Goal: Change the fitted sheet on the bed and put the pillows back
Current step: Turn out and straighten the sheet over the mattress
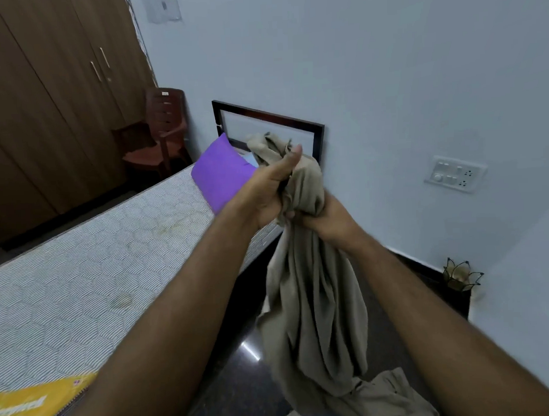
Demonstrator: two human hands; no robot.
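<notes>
Both my hands, left and right, grip bunched sheet; fingers buried in folds. Pillow at 11 o'clock, half hidden.

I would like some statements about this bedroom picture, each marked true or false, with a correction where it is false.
1. Both hands grip the beige sheet. True: the left hand and the right hand hold it bunched.
2. The mattress is covered with a fitted sheet. False: its quilted surface is bare.
3. A purple pillow lies at the head end of the bed. True.
4. The beige sheet hangs clear of the floor. False: its lower end lies on the dark floor.
5. The brown chair stands beside the wardrobe. True.
6. The switch panel is mounted on the wardrobe. False: it is on the wall.
</notes>
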